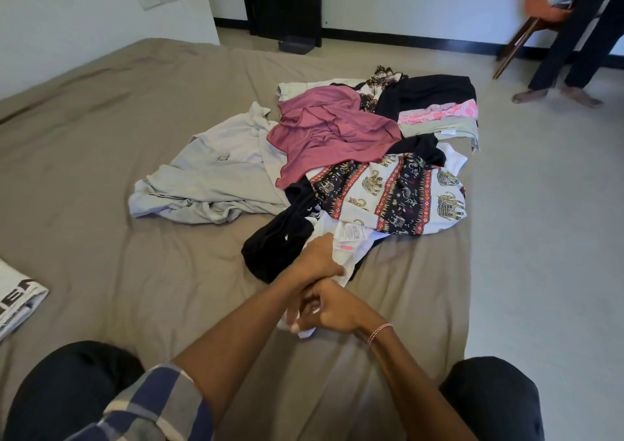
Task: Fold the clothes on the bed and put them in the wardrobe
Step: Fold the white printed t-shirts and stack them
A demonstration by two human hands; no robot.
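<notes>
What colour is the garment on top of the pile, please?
The garment is plain mauve-pink; head view.

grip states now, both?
Left grip: closed, holding the white garment near its label.
Right grip: closed, holding the same garment's near end.

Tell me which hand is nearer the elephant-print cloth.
Left. The left hand grips the white garment just short of the elephant-print cloth; the right hand grips it farther back, nearer the person.
</notes>
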